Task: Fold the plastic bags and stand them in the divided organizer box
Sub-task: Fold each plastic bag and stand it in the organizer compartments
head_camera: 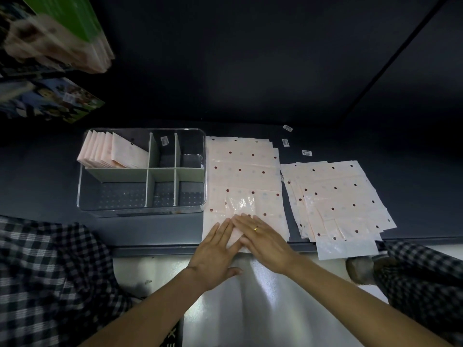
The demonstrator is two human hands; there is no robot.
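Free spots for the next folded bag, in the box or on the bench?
In the clear divided organizer box, only the back-left compartment is packed with folded pink bags; the three front compartments look bare. Dark bench left of the box and behind the flat polka-dot bag is open. Right side is crowded with the loose bag stack.

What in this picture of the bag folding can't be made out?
- Head view: the near edge of the spread bag is covered by the left hand and right hand.
- How many folded bags stand in the organizer box: they overlap.
- Print on the small labels: too small.
- The items at top left: blurred and cut by the edge.
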